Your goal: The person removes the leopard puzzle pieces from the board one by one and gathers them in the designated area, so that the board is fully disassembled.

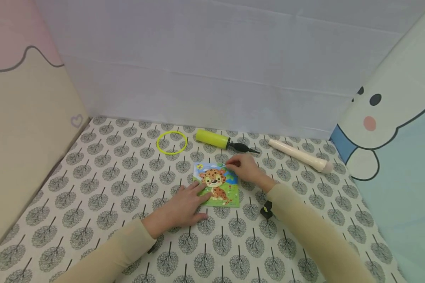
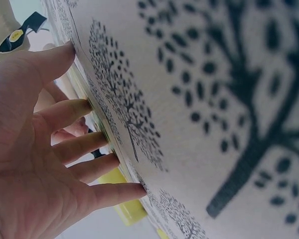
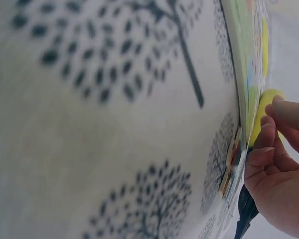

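A square picture board (image 1: 212, 200) with a cartoon leopard lies on the patterned cloth. My left hand (image 1: 185, 204) rests spread at its lower left, with the fingertips on the picture and the thumb off it. In the left wrist view the fingers (image 2: 89, 144) stretch toward the board's edge. My right hand (image 1: 246, 169) is over the board's upper right corner, thumb and forefinger brought together. Its other fingers (image 3: 261, 157) are bent in the right wrist view; I cannot tell what lies in the pinch. Thin flat pieces (image 3: 230, 162) lie beside the board there.
Behind the board lie a yellow ring (image 1: 158, 146) and a yellow hand pump (image 1: 212, 138) with a black nozzle. A long pale tube (image 1: 297, 154) lies at the back right. A black strap (image 1: 267, 210) is at my right wrist. Fabric walls enclose the table.
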`<act>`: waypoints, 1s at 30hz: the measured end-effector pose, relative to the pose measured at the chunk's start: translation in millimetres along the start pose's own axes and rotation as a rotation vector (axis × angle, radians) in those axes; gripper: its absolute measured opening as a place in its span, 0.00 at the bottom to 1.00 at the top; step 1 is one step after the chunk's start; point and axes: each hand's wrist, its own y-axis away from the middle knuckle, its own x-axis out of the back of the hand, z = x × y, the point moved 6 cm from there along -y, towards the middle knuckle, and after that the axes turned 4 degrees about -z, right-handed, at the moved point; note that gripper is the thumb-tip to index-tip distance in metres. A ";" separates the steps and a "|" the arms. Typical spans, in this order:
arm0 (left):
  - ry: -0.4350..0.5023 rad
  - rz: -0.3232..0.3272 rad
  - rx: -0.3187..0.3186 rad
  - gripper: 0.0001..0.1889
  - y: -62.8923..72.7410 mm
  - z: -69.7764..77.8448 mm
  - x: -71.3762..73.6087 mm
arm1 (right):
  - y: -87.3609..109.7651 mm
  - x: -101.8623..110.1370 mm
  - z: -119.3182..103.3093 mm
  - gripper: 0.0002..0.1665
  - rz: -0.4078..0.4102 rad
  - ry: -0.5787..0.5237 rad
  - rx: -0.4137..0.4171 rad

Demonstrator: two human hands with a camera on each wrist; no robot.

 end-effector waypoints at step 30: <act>-0.048 0.020 -0.030 0.35 -1.6 1.7 2.5 | -22.1 -34.4 -35.8 0.08 -0.050 0.138 0.129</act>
